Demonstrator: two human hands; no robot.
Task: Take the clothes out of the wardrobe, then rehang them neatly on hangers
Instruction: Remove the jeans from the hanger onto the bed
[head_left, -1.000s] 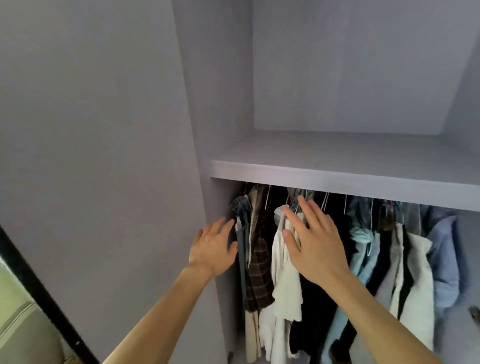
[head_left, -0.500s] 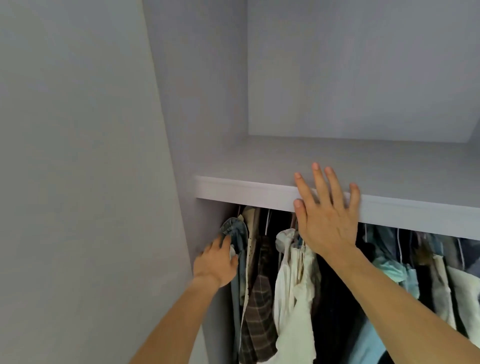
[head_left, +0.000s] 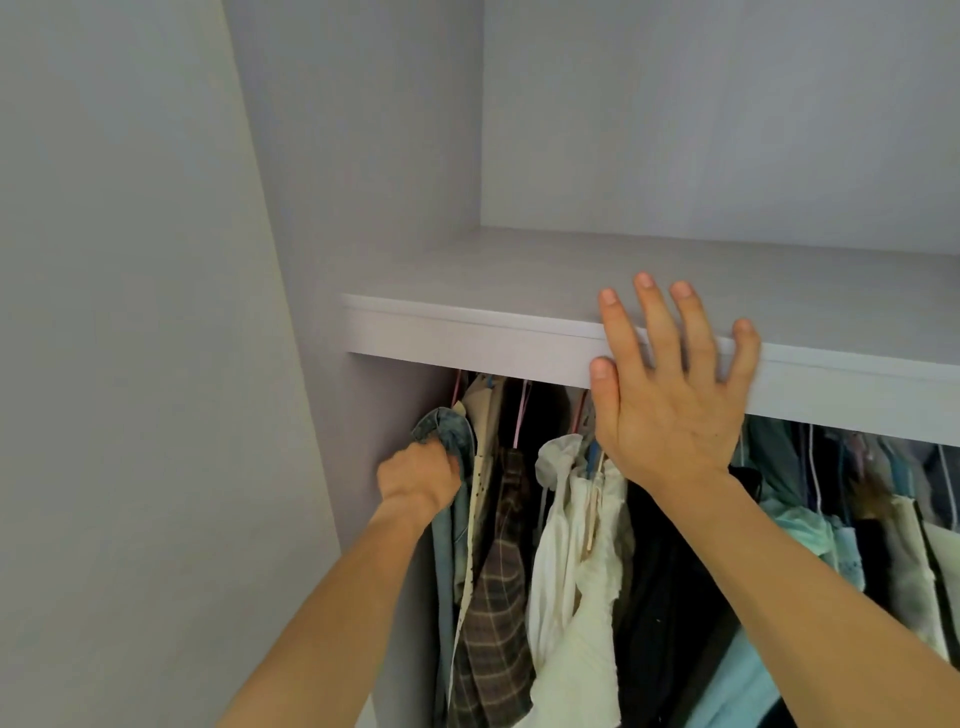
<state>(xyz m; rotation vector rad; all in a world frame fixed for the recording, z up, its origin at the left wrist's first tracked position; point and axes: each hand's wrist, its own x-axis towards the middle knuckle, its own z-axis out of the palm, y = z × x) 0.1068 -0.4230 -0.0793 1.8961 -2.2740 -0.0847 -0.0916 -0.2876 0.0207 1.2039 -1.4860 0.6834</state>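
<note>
The clothes (head_left: 566, 571) hang packed close together under the shelf (head_left: 467, 338) of the grey wardrobe (head_left: 363, 182), most of them bunched and creased. At the far left, against the side wall, is a faded denim garment (head_left: 451, 434). Next to it is a pale speckled piece, then a brown plaid shirt (head_left: 498, 613), a crumpled white top (head_left: 558, 525), something black (head_left: 660, 597) and a run of light blue and pale pieces (head_left: 795, 525) off to the right. Thin pink hangers (head_left: 521, 415) show above the collars; the rail itself is hidden behind the shelf front. The left hand (head_left: 418, 480) grips the denim garment near its top, its fingers curled into the cloth. Half a second ago those fingers lay straighter and only touched it. The right hand (head_left: 670, 410) is flat and spread over the front edge of the shelf, fingers straight and holding nothing, much as it was half a second ago; a second ago it was lower, at the top of the white piece. All the clothes are in the lower compartment of the wardrobe, and none has been taken out yet.
</note>
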